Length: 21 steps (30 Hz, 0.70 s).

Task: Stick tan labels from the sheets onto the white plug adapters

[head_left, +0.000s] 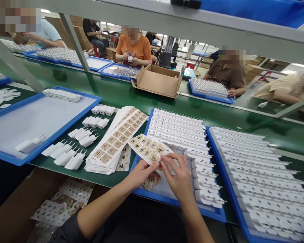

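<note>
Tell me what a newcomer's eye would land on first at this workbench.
First, the two hands at bottom centre: the left hand and right hand hold a sticker sheet over a blue tray. Next, the dense rows of white chargers filling the trays to the right. Left of the hands lies a fanned stack of label sheets on the green belt, with co-workers seated across it.

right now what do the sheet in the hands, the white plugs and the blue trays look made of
Label sheet: thin glossy paper, seemingly; it bends between the left hand and right hand. White plugs: smooth moulded plastic with metal prongs. Blue tray: probably rigid plastic, with a raised rim.
</note>
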Each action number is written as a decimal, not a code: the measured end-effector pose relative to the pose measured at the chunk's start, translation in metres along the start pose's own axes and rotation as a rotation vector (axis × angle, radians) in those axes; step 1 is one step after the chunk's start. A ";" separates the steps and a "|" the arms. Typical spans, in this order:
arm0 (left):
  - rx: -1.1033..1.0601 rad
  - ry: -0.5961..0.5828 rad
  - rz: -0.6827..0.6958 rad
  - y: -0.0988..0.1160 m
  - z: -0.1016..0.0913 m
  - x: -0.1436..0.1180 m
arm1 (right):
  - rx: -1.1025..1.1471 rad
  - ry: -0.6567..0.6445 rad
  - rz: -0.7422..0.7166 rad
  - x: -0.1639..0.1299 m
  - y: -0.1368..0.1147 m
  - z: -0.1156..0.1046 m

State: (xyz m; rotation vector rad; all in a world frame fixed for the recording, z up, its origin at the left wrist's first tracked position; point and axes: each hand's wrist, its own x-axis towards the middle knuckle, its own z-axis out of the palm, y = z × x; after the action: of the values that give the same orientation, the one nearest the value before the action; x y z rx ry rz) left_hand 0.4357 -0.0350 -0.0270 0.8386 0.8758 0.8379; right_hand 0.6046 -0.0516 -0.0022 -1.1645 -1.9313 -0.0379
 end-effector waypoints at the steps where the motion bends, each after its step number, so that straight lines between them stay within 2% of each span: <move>1: -0.006 0.004 -0.010 0.000 0.000 0.000 | 0.006 -0.001 0.006 0.000 0.000 0.002; 8: -0.106 0.062 -0.073 0.000 0.002 0.006 | 0.086 0.032 -0.023 -0.005 0.001 0.005; 11: -0.074 0.067 -0.069 -0.003 -0.001 0.010 | 0.297 -0.001 0.045 -0.010 0.005 -0.001; 13: 0.072 0.033 -0.094 -0.004 -0.005 0.007 | 0.471 0.040 0.167 -0.015 0.011 -0.008; 15: 0.331 -0.073 -0.110 0.000 -0.009 -0.002 | 0.547 0.083 0.275 -0.021 0.018 -0.016; 18: 0.780 -0.274 0.029 0.020 -0.011 -0.022 | 0.502 0.017 0.332 -0.034 0.026 -0.027; 19: 0.896 -0.306 0.091 0.030 -0.010 -0.027 | 0.477 -0.015 0.339 -0.039 0.027 -0.030; 21: 1.038 -0.296 0.186 0.050 -0.004 -0.027 | 0.428 -0.050 0.341 -0.047 0.026 -0.033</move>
State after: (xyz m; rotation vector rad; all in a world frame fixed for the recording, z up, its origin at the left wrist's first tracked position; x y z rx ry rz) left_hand 0.4084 -0.0370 0.0234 1.9172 0.9605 0.3459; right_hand 0.6544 -0.0845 -0.0225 -1.1851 -1.6485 0.5634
